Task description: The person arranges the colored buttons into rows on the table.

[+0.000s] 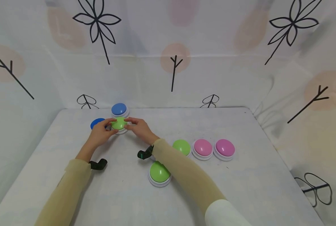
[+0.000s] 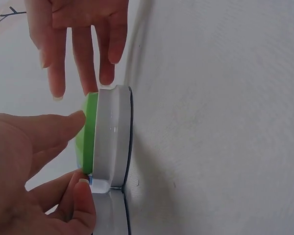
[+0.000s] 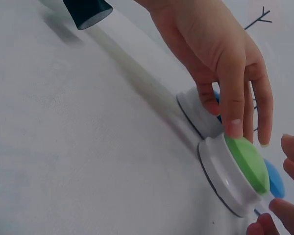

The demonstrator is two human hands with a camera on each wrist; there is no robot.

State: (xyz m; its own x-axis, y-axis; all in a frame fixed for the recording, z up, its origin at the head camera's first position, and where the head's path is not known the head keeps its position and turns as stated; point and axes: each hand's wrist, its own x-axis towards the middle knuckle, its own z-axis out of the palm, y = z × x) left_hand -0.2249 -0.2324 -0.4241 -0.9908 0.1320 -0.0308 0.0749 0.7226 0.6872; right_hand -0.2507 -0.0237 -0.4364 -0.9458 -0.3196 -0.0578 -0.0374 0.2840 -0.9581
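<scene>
A green dome button (image 1: 119, 123) on a round white base sits at the far left of the table, between both hands. My left hand (image 1: 98, 135) is at its left side, the thumb (image 3: 233, 117) right at the dome's edge and the fingers relaxed. From the right, my right hand (image 1: 141, 129) reaches to the dome with fingers loosely spread; the left wrist view shows those fingers (image 2: 81, 58) hanging beside it. One blue button (image 1: 119, 109) stands just behind the green one. Another blue button (image 1: 96, 122), on the left, is partly hidden by my left hand.
To the right, a second green button (image 1: 181, 146), a pink button (image 1: 203, 147) and a magenta button (image 1: 225, 147) form a row. A nearer green button (image 1: 159, 172) is partly covered by my right sleeve (image 1: 187, 172). Patterned cloth (image 1: 145, 78) hangs behind the white table (image 1: 258, 179).
</scene>
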